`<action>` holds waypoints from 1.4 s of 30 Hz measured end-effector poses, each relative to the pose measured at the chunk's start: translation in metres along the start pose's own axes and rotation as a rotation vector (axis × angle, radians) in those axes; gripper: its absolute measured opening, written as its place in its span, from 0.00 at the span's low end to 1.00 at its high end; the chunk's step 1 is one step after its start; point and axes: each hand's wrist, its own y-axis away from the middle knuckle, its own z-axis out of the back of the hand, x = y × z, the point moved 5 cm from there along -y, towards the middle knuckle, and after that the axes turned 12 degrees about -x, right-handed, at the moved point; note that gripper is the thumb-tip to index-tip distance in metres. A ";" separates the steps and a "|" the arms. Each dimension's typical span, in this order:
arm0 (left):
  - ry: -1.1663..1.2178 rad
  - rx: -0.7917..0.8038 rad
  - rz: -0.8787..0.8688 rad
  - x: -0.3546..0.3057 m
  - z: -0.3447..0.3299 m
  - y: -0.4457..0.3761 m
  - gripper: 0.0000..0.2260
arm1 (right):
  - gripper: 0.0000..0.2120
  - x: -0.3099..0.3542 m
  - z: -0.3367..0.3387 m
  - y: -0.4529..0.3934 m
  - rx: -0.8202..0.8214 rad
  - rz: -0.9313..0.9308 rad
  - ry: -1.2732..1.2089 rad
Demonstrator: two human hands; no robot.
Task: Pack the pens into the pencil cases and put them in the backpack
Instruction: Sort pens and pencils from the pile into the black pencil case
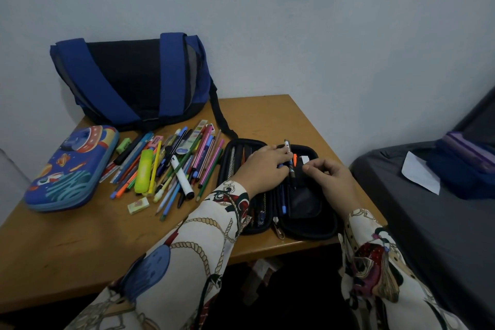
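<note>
A black pencil case (308,230) lies unzipped and flat near the table's front right edge, with a few pens inside it. Over the case, my left hand (263,169) grips a dark pen (288,154) that points away from me. My right hand (334,178) hovers over the case's right half with fingers curled, pinching at the case's inner strap beside an orange pen (295,158). A heap of pens, pencils and markers (171,166) covers the table's middle. A closed blue space-print pencil case (72,169) lies at the left. The blue and black backpack (134,78) stands at the back.
A wooden table (80,249) stands in a corner of white walls. A yellow highlighter (143,174), a white marker (182,177) and an eraser (138,206) lie among the pens. A dark bed (428,209) with paper and blue cloth is to the right.
</note>
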 end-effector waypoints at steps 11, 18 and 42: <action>0.017 -0.057 -0.112 0.001 0.001 0.005 0.15 | 0.03 0.001 0.000 0.001 0.009 0.001 -0.003; 0.206 -0.180 -0.097 0.002 0.008 0.009 0.13 | 0.04 0.000 0.000 0.001 -0.003 -0.005 0.005; -0.077 -0.041 -0.022 -0.001 0.002 0.007 0.25 | 0.03 0.000 0.000 0.002 0.003 0.009 -0.009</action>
